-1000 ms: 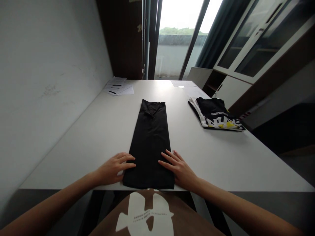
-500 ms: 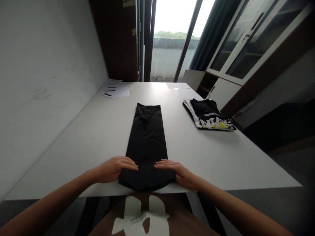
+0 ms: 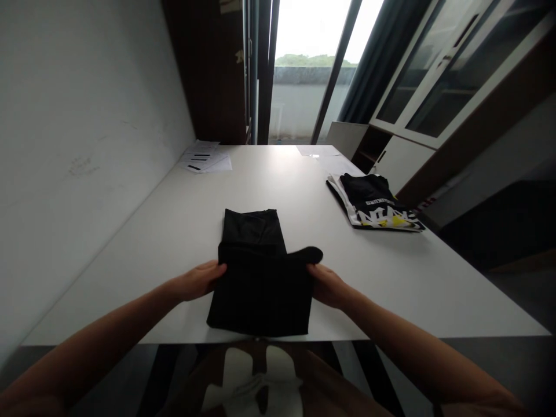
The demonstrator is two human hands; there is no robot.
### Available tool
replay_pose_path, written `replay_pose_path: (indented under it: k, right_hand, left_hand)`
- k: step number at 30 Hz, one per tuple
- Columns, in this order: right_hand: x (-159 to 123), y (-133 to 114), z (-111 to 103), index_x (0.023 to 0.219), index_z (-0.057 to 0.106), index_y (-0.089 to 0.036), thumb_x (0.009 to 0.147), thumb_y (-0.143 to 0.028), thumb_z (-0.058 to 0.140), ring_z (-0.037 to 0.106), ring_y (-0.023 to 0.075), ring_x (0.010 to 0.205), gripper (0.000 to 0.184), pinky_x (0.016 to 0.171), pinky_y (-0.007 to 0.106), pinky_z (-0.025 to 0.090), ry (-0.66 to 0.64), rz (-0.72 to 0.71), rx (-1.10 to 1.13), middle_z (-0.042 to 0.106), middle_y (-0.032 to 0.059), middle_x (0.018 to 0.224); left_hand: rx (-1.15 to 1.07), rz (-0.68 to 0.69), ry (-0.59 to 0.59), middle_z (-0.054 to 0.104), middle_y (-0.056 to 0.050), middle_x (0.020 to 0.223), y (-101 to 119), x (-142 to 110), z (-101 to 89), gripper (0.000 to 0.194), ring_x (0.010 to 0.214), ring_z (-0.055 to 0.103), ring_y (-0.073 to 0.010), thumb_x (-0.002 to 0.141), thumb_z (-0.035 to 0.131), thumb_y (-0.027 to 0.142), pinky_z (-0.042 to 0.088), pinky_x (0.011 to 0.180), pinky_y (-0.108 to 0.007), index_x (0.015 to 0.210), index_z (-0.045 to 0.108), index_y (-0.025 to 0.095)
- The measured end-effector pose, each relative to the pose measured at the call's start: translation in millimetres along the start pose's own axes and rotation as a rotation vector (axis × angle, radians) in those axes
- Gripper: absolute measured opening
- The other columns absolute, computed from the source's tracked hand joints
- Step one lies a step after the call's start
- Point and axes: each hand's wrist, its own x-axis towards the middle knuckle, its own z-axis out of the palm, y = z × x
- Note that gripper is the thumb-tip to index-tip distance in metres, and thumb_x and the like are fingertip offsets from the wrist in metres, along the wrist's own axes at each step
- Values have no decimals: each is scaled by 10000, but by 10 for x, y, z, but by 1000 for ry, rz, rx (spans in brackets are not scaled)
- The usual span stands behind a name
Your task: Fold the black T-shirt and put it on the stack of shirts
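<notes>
A plain black folded garment (image 3: 260,292) lies near the front edge of the white table; its exact kind cannot be told. The near part is doubled over towards the far end, leaving a crease near the front edge. My left hand (image 3: 200,280) pinches the left side of this raised fold, thumb on top. On the opposite side my right hand (image 3: 330,285) grips the fold's right corner, where a rounded flap of cloth sticks up and out. The fingers under the cloth are hidden on both sides.
A stack of folded printed shirts (image 3: 376,202) lies on the right of the white table (image 3: 143,243). Papers (image 3: 206,157) rest at the far left corner, with more sheets (image 3: 319,152) at the far right. A wall (image 3: 87,145) borders the left side.
Both hands have gone from lying flat on the garment to gripping its sides. The near part is lifted and folded away from me, and the far end has come closer.
</notes>
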Motion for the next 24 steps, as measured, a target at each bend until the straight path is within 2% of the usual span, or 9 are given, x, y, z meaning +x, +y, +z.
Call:
replay_pose_path:
  k: [5, 8, 11, 15, 19, 24]
  right_hand:
    - [673, -297, -56, 1085, 712, -187, 997, -636, 475, 756, 270, 930, 516, 890, 426, 625, 74, 48, 156, 774, 100, 956]
    - [1053, -422, -93, 1048, 710, -165, 1041, -534, 441, 757, 237, 855, 457, 846, 377, 635, 126, 110, 350, 773, 92, 916]
    - [1401, -479, -155, 1082, 705, -143, 1056, -491, 441, 754, 229, 857, 437, 832, 356, 638, 159, 148, 474, 773, 95, 924]
    - [1751, -455, -245, 1101, 698, -131, 1045, -501, 475, 749, 234, 873, 436, 839, 360, 637, 172, 176, 514, 770, 104, 938]
    - [1963, -351, -307, 1069, 690, -139, 1035, -526, 476, 742, 234, 868, 443, 832, 364, 634, 235, 158, 476, 762, 103, 937]
    - [2191, -232, -425, 1014, 670, -156, 1007, -473, 541, 716, 223, 821, 342, 789, 349, 610, 339, 148, 235, 742, 81, 855]
  left_hand:
    - [-292, -25, 203, 764, -117, 1075, 204, 565, -223, 398, 1054, 728, -248, 1039, 499, 436, 577, 972, -356, 1160, 714, 123]
    - [-330, 34, 295, 768, -126, 1056, 291, 891, -396, 435, 1077, 725, -270, 1053, 431, 423, 569, 1000, -390, 1183, 703, 109]
    - [-306, 35, 407, 771, -137, 1019, 277, 1182, -575, 425, 1011, 741, -282, 1041, 442, 412, 589, 966, -415, 1166, 701, 99]
    - [-191, 10, 550, 764, -141, 935, 230, 1448, -769, 383, 897, 752, -261, 1028, 444, 371, 616, 889, -400, 1074, 703, 93]
    - [-52, 39, 627, 753, -135, 888, 188, 1605, -930, 329, 863, 745, -245, 998, 505, 372, 612, 860, -376, 1014, 694, 103]
    - [227, 102, 789, 759, -107, 941, 86, 1752, -1143, 230, 918, 719, -239, 919, 619, 335, 566, 854, -338, 984, 693, 128]
